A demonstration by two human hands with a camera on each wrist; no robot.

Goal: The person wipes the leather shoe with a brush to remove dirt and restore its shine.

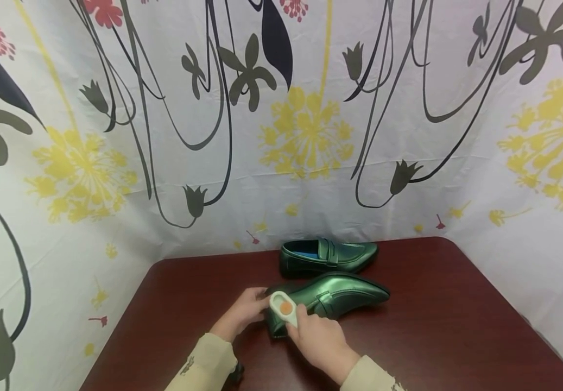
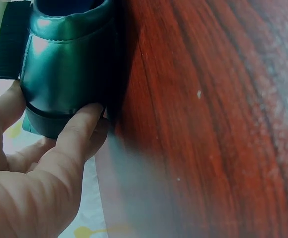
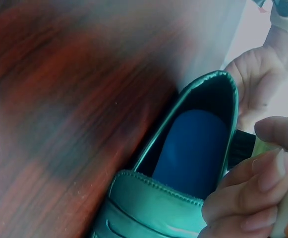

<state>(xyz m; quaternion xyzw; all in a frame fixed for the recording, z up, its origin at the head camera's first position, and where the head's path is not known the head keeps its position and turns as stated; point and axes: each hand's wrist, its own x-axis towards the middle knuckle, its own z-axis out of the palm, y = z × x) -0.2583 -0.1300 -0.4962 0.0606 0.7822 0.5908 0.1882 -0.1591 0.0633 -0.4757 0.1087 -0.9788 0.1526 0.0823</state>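
A shiny green loafer (image 1: 354, 293) is tilted over the table, its opening turned toward me in the head view. My left hand (image 1: 244, 312) holds it at the heel; in the left wrist view, thumb and fingers (image 2: 77, 131) grip the heel's lower edge from both sides. My right hand (image 1: 322, 339) holds a small pale brush (image 1: 277, 300) with an orange spot on its back. In the right wrist view its black bristles (image 3: 241, 146) touch the loafer's side near the heel. A blue insole (image 3: 191, 148) shows inside the shoe.
The matching green loafer (image 1: 347, 256) stands behind, at the table's back edge, toe to the right. The dark red wooden table (image 1: 437, 309) has wood grain. A white curtain with printed flowers (image 1: 242, 179) encloses the back and sides.
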